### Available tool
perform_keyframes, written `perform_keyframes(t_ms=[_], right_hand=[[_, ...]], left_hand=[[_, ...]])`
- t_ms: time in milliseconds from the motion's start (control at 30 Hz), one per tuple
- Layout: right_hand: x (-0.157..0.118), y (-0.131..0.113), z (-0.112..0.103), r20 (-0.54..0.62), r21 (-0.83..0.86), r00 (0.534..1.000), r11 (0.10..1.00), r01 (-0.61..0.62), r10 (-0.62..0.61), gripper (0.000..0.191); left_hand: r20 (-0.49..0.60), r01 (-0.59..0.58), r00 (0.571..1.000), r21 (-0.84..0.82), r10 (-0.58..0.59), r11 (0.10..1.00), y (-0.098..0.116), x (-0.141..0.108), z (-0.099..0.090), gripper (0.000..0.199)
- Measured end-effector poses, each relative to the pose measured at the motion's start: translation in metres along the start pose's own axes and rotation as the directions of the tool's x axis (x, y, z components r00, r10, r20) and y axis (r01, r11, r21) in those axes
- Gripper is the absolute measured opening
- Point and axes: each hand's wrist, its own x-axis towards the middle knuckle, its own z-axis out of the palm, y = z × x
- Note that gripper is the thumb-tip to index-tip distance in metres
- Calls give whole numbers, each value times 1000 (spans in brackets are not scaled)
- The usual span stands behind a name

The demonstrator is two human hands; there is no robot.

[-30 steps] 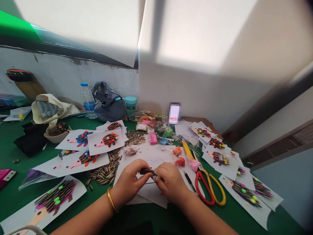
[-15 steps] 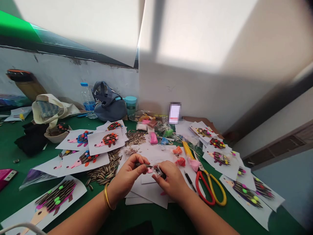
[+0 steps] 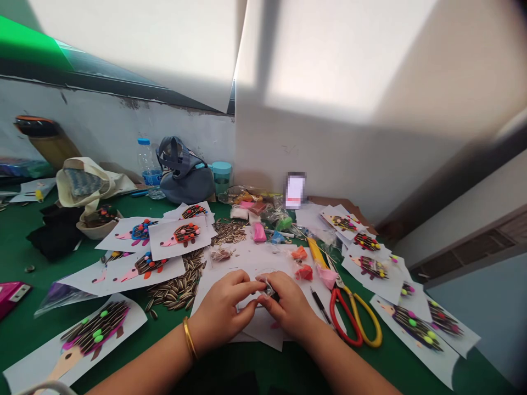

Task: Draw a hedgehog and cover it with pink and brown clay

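Over white paper sheets (image 3: 263, 329) in the middle, my two hands meet. My right hand (image 3: 288, 302) is closed on a small clear plastic wrapper (image 3: 269, 291) with something dark, clay-like, inside. My left hand (image 3: 226, 302), with a gold bangle at the wrist, has its index finger and thumb at the near side of this wrapper, pinched toward it. The fingers hide much of what is between them. Just behind the left hand lies a small clear bag (image 3: 220, 253) with pale bits. Orange clay lumps (image 3: 303, 272) in plastic rest behind the right hand.
Red-and-yellow-handled scissors (image 3: 356, 318) and a black pen (image 3: 321, 304) lie right of my hands. Striped sunflower seeds (image 3: 177, 285) are heaped at the left. Hedgehog pictures (image 3: 181, 236) cover both sides. A phone (image 3: 295, 190) leans on the back board.
My left hand has moved closer to the right hand, its fingers now reaching the wrapper. The dark piece it held is no longer visible. The right hand stays almost in place.
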Motion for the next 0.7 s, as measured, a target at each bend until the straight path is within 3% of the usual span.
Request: perform_keyframes(t_ms=[133,233,467,600,700], right_hand=[[-1,0,5,37,77,998,995,-61,59,48],[0,-3,5,84,91,992,991,-101,93,49],[1,-3,-8,111,93,992,994,-65,54,46],[3,3,-21,25,-20,993,993,-116,117,42],[7,6,-28,-40,-98,983,978,-183,180,39]], left_hand=[[125,-7,992,15,5,1000,0,2,2,18],[149,-13,989,33,8,999,0,3,1,14],[-34,-54,998,-53,52,997,-4,-3,4,21],[-216,106,964,-212,-153,971,-5,-1,-1,15],[-219,178,941,-322,-256,930,-5,3,-5,18]])
